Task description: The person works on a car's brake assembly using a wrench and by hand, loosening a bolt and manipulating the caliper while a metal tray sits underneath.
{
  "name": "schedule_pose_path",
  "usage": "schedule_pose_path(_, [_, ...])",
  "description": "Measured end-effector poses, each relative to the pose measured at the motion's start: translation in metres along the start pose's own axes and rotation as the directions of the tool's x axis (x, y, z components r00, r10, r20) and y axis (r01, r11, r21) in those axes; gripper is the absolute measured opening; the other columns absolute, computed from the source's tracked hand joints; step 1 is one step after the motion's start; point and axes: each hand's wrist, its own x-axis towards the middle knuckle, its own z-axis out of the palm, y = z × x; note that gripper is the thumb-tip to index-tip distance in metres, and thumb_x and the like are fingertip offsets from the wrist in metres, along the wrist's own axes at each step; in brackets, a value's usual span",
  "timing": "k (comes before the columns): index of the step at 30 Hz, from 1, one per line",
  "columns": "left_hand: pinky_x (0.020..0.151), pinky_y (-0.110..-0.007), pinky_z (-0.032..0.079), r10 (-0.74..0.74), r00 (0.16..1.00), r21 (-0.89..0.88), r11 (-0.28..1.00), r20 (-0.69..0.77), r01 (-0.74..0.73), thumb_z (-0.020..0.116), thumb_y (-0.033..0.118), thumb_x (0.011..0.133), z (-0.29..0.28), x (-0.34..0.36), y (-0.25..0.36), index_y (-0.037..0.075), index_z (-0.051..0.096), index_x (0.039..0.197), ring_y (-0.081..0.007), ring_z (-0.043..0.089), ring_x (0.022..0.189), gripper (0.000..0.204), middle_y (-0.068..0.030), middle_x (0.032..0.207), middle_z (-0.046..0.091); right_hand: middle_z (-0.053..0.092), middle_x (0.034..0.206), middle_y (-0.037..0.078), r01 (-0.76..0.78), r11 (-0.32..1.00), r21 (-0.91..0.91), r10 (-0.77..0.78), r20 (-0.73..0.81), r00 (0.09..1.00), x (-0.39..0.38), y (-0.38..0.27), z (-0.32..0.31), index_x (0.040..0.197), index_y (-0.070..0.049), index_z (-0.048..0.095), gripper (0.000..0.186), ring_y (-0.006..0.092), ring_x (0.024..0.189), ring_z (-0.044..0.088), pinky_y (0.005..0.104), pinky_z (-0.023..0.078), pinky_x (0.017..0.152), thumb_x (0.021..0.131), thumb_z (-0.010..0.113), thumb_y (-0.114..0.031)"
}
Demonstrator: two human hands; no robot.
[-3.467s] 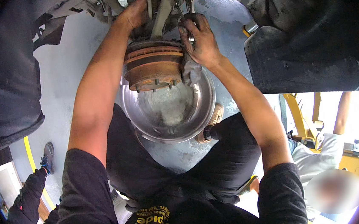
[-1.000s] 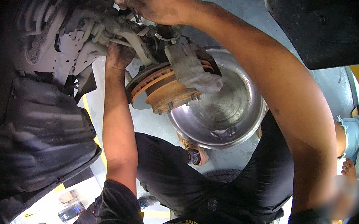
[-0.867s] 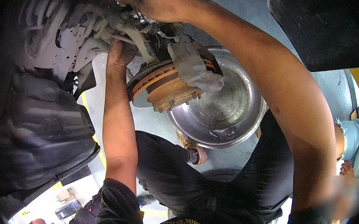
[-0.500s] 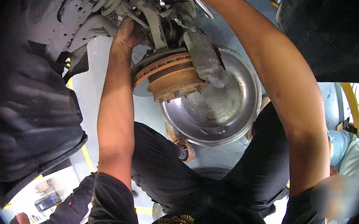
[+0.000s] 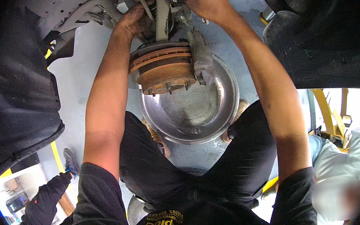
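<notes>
My left hand [image 5: 135, 21] reaches up beside the grey steering knuckle arm [image 5: 162, 22]; its fingers are hidden behind the suspension parts. At the top edge, my right hand [image 5: 208, 2] is curled on the other side of that arm, its fingertips partly out of view. What it grips does not show; a small shiny metal end [image 5: 204, 21] pokes out below it. Beneath both hands hangs a rusty brake disc [image 5: 166, 73] with wheel studs pointing toward me. A dirty grey brake caliper [image 5: 202, 59] sits on the disc's right side.
A wide round metal basin [image 5: 194, 133] stands on the grey floor between my feet, under the disc. Dark wheel-arch liners flank me on the left [image 5: 16, 97] and right [image 5: 315, 49]. One person in dark clothes [image 5: 47, 205] is at lower left, another in white [image 5: 338, 158] at lower right.
My view has shifted, so the disc and basin appear farther left and higher. My right hand sits lower in view, and the shiny tools seen near it are now mostly out of sight.
</notes>
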Motion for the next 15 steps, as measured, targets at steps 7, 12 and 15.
schedule_pose_path(7, [0.108, -0.048, 0.045, 0.15, 0.984, 0.077, 0.984, 0.092, -0.158, 0.065, 0.038, 0.1, 0.006, -0.013, -0.004, 0.013, 0.066, 0.129, -0.0255, 0.061, 0.121, 0.039, -0.0082, 0.134, 0.065, 0.06, 0.075, 0.028, -0.202, 0.976, 0.086, 0.2, 0.035, 0.979, -0.009, -0.016, -0.007, 0.096, 0.003, 0.059, 0.03, 0.0466, 0.072, 0.059, 0.0493, 0.045, 0.065, 0.107, 0.053, -0.025])
schedule_pose_path(12, [0.11, -0.043, 0.042, 0.125, 0.992, 0.035, 0.992, 0.019, -0.125, 0.066, 0.04, 0.098, 0.003, 0.004, -0.011, 0.014, 0.066, 0.129, -0.0251, 0.06, 0.123, 0.041, -0.0073, 0.132, 0.067, 0.057, 0.072, 0.026, -0.072, 0.997, 0.037, 0.07, 0.062, 0.996, 0.003, -0.014, -0.008, 0.093, 0.003, 0.058, 0.03, 0.0433, 0.067, 0.057, 0.049, 0.043, 0.063, 0.107, 0.053, -0.023])
schedule_pose_path(15, [0.107, -0.043, 0.043, 0.128, 0.978, -0.108, 0.983, -0.162, -0.146, 0.067, 0.038, 0.096, 0.008, 0.0, -0.02, 0.012, 0.066, 0.128, -0.0268, 0.06, 0.122, 0.042, -0.009, 0.131, 0.067, 0.058, 0.074, 0.027, 0.015, 0.999, -0.047, -0.016, -0.015, 1.0, -0.009, -0.015, -0.006, 0.094, 0.005, 0.058, 0.03, 0.039, 0.065, 0.058, 0.0488, 0.042, 0.063, 0.107, 0.052, -0.022])
